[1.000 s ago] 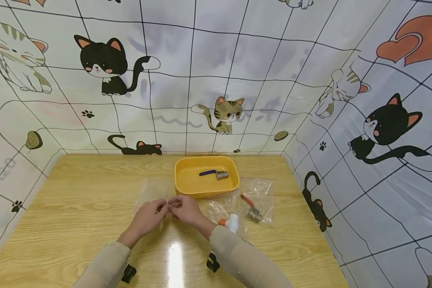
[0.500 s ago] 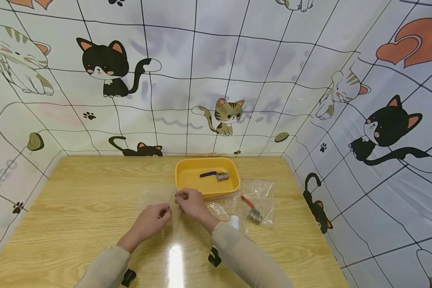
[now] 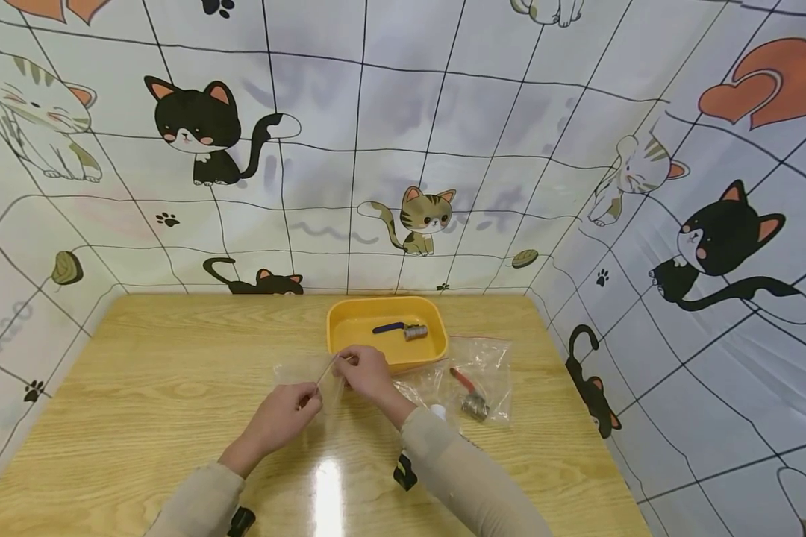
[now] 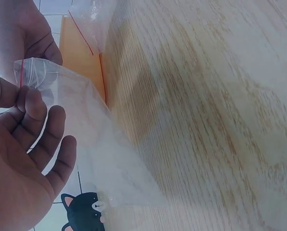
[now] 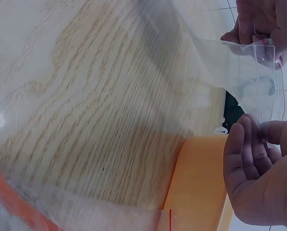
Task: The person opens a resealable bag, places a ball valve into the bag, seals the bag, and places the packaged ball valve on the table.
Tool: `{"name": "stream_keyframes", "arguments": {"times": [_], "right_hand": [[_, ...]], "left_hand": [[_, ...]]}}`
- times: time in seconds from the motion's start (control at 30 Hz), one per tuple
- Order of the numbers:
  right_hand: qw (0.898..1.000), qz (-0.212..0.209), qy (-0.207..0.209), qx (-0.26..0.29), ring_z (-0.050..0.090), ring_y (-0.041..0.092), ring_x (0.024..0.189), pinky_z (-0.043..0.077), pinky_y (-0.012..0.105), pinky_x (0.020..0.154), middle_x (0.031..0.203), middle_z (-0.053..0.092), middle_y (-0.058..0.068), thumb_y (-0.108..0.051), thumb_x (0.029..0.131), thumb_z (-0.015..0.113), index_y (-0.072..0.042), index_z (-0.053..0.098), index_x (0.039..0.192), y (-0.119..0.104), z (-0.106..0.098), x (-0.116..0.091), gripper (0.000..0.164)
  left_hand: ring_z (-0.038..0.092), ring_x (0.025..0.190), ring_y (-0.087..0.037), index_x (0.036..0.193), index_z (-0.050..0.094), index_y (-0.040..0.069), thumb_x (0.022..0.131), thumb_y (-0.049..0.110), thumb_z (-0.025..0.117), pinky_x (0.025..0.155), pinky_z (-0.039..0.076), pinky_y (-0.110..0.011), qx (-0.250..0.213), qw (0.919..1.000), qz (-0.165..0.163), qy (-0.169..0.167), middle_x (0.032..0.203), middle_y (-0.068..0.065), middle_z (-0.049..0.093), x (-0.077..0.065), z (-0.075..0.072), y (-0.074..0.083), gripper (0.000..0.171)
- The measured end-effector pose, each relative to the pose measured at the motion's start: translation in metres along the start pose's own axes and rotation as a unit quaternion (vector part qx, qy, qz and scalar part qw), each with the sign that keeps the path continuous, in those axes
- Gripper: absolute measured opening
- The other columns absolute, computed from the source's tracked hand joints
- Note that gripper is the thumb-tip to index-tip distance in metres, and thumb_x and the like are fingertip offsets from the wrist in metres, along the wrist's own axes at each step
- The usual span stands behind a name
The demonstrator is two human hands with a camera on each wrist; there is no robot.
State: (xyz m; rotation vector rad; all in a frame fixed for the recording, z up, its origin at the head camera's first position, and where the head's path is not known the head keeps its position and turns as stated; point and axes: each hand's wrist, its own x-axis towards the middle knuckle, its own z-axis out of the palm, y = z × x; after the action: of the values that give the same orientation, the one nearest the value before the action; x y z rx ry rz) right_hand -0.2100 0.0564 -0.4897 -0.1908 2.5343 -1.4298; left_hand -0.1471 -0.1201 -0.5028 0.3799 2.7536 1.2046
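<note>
Between my two hands hangs a clear zip bag (image 4: pixel 100 154) with a red line along its top. My left hand (image 3: pixel 283 416) pinches the top edge near one end, its other fingers loosely curled in the left wrist view. Farther along the same edge, my right hand (image 3: pixel 366 371) pinches it between thumb and fingers, just in front of the yellow tray (image 3: pixel 386 300). The bag's edge runs taut from hand to hand, and its body looks flat with nothing inside. Inside the tray lies a metal ball valve (image 3: pixel 415 333) with a blue lever.
Right of the tray, another clear bag (image 3: pixel 500 362) holds a metal valve (image 3: pixel 474 406) with a red lever. A white piece (image 3: pixel 438 411) shows beside the right sleeve, mostly hidden. Cat-printed sheeting (image 3: pixel 322 171) stands along the back and sides of the wooden table (image 3: pixel 141 388).
My hands have moved apart; the right one went up and to the right towards the tray, stretching the bag's edge. The right forearm now covers more of the white and orange piece.
</note>
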Motion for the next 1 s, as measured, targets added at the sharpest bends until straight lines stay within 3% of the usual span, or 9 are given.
{"name": "stream_keyframes", "arguments": {"times": [0.13,0.27,0.57,0.77,1.0], "right_hand": [[1.000,-0.001,0.005,-0.017,0.064,0.010,0.058,0.050,0.022,0.052,0.078,0.074,0.003,-0.025,0.097,0.060,-0.011,0.075,0.102,0.000,-0.001,0.000,0.021],[1.000,-0.006,0.003,-0.021,0.066,0.014,0.059,0.049,0.022,0.050,0.077,0.075,0.003,-0.025,0.097,0.060,-0.011,0.075,0.103,-0.002,-0.001,0.000,0.022],[0.999,-0.020,-0.014,-0.037,0.069,0.033,0.069,0.044,0.021,0.046,0.077,0.075,0.003,-0.026,0.097,0.058,-0.010,0.075,0.105,-0.004,-0.002,-0.001,0.024],[0.998,-0.023,-0.028,-0.046,0.070,0.027,0.067,0.046,0.021,0.047,0.078,0.075,0.003,-0.026,0.098,0.058,-0.010,0.074,0.106,-0.003,-0.003,-0.003,0.024],[0.995,-0.025,-0.079,-0.053,0.069,0.016,0.069,0.050,0.021,0.054,0.085,0.076,0.006,-0.028,0.099,0.057,-0.010,0.072,0.111,-0.004,-0.004,-0.005,0.027]], "left_hand": [[0.032,0.046,-0.002,0.067,0.054,0.019,0.098,0.017,0.051,0.046,0.031,-0.019,-0.004,1.0000,-0.007,-0.001,0.054,0.011,0.040,0.000,0.001,0.001,0.031],[0.032,0.046,-0.003,0.064,0.049,0.021,0.101,0.024,0.049,0.047,0.031,-0.020,0.013,0.9998,-0.013,0.012,0.053,0.010,0.039,0.000,0.002,0.002,0.038],[0.042,0.053,-0.008,0.084,0.056,0.021,0.099,0.035,0.055,0.051,0.035,-0.023,0.063,0.9955,-0.033,0.063,0.062,0.008,0.049,0.007,0.005,0.007,0.020],[0.042,0.052,-0.009,0.080,0.055,0.020,0.099,0.030,0.055,0.049,0.034,-0.024,0.084,0.9934,-0.038,0.067,0.060,0.007,0.047,0.011,0.006,0.008,0.021],[0.039,0.048,-0.009,0.071,0.052,0.019,0.096,0.022,0.054,0.046,0.032,-0.024,0.095,0.9907,-0.033,0.091,0.054,0.007,0.042,0.011,0.005,0.010,0.026]]}}
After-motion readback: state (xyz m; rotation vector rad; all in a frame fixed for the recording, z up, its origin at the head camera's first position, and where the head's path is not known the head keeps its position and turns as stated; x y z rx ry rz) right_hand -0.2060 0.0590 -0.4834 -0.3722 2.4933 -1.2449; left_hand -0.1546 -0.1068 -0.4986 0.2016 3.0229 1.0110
